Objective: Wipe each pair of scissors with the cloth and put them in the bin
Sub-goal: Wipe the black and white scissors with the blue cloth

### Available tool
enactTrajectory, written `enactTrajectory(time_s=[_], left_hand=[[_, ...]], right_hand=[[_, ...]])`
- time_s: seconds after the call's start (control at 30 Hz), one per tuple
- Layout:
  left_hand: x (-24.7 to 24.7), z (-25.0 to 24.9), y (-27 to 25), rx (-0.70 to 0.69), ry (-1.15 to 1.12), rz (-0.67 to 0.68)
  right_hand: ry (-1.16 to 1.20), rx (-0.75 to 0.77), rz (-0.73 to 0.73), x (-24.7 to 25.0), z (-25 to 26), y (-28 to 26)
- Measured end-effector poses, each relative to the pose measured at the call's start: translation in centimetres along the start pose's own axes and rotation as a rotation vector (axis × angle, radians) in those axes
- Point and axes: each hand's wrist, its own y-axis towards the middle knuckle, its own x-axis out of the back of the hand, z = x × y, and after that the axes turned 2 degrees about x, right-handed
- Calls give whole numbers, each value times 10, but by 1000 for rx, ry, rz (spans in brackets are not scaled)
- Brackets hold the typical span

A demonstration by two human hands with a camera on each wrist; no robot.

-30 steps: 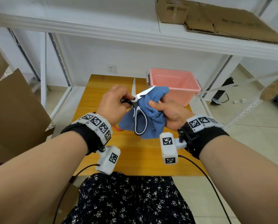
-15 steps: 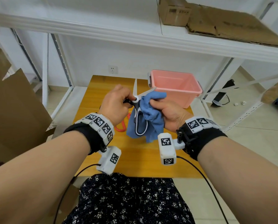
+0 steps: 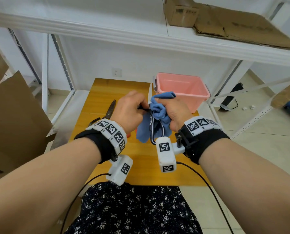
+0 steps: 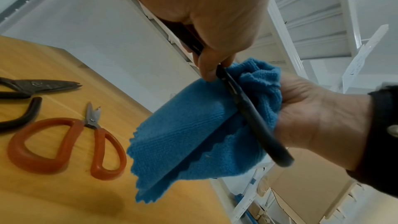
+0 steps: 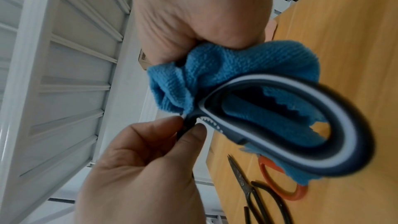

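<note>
A pair of scissors with black-and-white handles (image 3: 153,132) hangs above the wooden table (image 3: 107,92). My left hand (image 3: 132,108) pinches it near the pivot. My right hand (image 3: 173,112) grips the bunched blue cloth (image 3: 157,110) in a fist around the blades, which are hidden inside it. The left wrist view shows the scissors handle (image 4: 254,117) lying across the cloth (image 4: 189,134). In the right wrist view the handle loop (image 5: 323,170) sticks out below the cloth (image 5: 226,62). The pink bin (image 3: 195,105) stands open just behind my right hand.
Black scissors (image 3: 109,110) lie on the table left of my hands, and orange-handled scissors (image 4: 64,142) lie beside them. A white shelf frame surrounds the table. Cardboard leans at the left, and boxes sit on the shelf above.
The blades, bare and pointing up before, are now covered by the cloth in my right fist. Both hands have shifted slightly, uncovering the black scissors on the table.
</note>
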Motion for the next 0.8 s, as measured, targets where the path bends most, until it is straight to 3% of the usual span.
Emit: enactTrajectory(time_s=[0.2, 0.47, 0.8], left_hand=[[3, 2, 1, 18, -1, 20], [16, 10, -15, 83, 3, 50], [15, -3, -9, 150, -195, 29]], right_hand=[[37, -62, -80, 6, -6, 13], [16, -30, -237, 42, -3, 19], [55, -107, -39, 31, -23, 1]])
